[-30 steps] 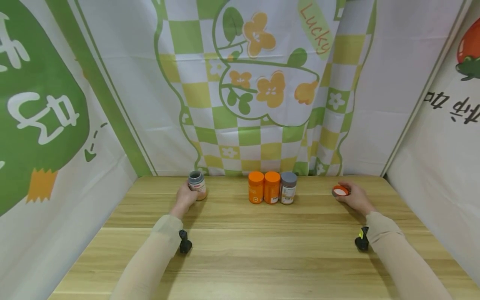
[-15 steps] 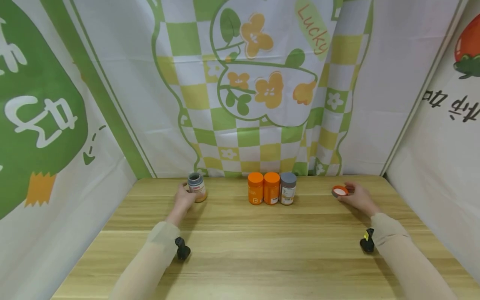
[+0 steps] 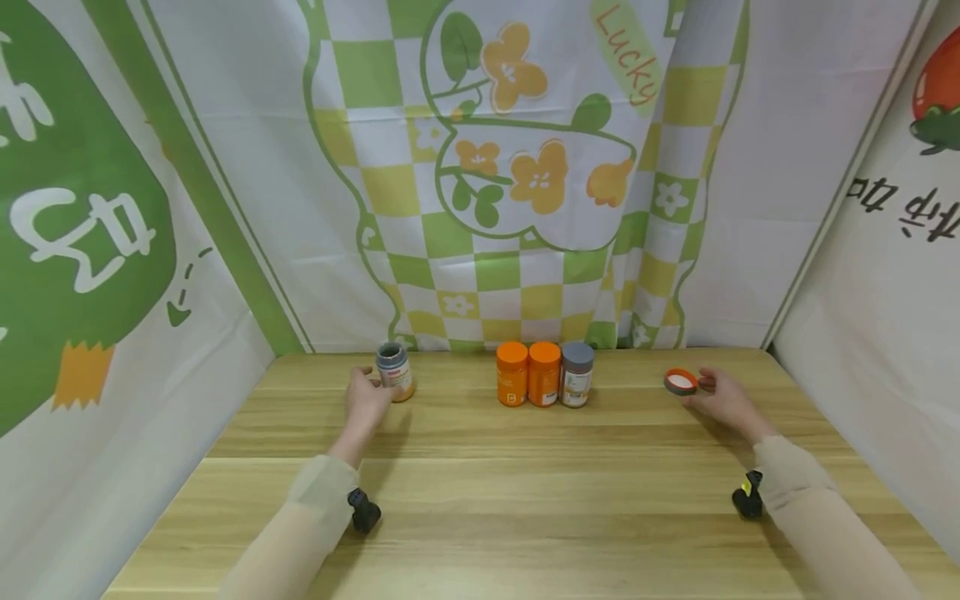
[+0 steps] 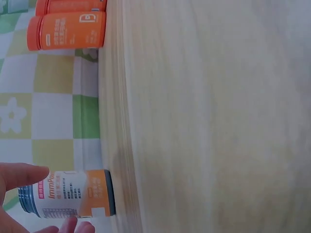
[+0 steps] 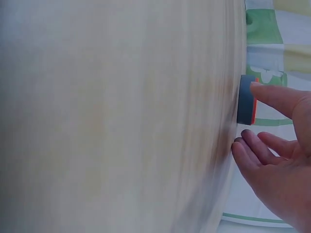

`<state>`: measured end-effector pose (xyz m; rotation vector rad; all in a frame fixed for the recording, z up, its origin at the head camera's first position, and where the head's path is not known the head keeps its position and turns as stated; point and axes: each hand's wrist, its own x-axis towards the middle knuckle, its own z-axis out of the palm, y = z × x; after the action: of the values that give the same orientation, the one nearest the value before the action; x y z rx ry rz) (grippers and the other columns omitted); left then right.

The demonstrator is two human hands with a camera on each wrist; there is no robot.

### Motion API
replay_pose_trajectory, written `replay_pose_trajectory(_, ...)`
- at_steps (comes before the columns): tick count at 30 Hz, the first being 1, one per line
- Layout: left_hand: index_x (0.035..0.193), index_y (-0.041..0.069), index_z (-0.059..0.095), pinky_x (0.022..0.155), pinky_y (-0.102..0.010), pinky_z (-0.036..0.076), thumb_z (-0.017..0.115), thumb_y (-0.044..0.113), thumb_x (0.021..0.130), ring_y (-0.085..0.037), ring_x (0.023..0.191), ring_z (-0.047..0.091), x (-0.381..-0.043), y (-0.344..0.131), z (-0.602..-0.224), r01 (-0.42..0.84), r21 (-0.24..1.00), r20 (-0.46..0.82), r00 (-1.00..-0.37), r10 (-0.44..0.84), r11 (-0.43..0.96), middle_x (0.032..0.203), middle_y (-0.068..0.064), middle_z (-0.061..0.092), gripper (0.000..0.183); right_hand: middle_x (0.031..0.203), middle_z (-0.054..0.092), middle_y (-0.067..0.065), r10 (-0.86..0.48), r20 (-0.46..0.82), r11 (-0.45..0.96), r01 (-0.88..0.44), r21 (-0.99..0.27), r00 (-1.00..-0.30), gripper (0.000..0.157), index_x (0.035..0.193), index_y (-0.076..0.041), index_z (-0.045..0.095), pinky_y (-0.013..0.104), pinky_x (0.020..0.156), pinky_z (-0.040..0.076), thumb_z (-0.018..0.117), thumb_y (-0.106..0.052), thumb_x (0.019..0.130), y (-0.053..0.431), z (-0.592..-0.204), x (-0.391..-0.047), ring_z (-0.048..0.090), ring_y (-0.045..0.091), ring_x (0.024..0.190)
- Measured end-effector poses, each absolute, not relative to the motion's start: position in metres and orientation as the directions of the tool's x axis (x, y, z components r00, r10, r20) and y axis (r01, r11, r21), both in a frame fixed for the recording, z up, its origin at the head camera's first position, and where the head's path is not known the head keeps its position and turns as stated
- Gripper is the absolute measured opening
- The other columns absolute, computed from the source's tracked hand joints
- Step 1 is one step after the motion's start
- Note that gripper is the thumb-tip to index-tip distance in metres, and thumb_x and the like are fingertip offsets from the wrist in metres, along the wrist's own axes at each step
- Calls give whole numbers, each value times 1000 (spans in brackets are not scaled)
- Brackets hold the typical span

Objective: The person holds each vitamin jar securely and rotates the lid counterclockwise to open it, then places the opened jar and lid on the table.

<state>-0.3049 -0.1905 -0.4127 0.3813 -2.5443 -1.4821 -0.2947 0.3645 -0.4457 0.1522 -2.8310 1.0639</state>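
An uncapped supplement bottle point(image 3: 395, 375), with a grey neck and a white and orange label, stands upright at the back left of the table. My left hand point(image 3: 367, 402) is beside it. In the left wrist view, the thumb and loose fingers lie either side of the bottle point(image 4: 77, 194) without curling round it. At the back right, a grey lid point(image 3: 681, 383) with an orange inner rim lies upside down on the table. My right hand point(image 3: 722, 400) is just right of that lid, its thumb and fingers spread apart in the right wrist view.
Two orange bottles point(image 3: 512, 375) and a grey-capped bottle point(image 3: 576, 375) stand in a row at the back centre of the wooden table point(image 3: 525, 500). A patterned curtain point(image 3: 498, 275) hangs right behind them. Printed cloth walls flank both sides.
The right hand has let go of the lid and drawn back to the right. The left hand has loosened from the bottle and shifted slightly left. Bottle and lid stay in place.
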Motion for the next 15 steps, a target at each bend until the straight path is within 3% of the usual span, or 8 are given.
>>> replay_pose_trajectory(9, 107, 0, 44, 76, -39, 43, 68, 13, 73, -29, 94, 54, -296, -181, -417, -45, 846, 148, -937, -316, 532, 102, -18, 55, 44, 122, 40, 38, -78, 96, 776, -121, -618, -992, 72, 128, 18, 26, 52, 90, 35, 62, -25, 82, 368, -443, -280, 40, 47, 112)
replay_pose_trajectory(15, 101, 2, 53, 75, -37, 44, 70, 15, 70, -26, 89, 56, -291, -172, -418, 4, 834, 190, -941, -281, 552, 98, -16, 59, 38, 124, 40, 35, -80, 82, 787, -113, -607, -993, 66, 126, 16, 31, 51, 89, 37, 58, -27, 84, 365, -439, -271, 40, 46, 112)
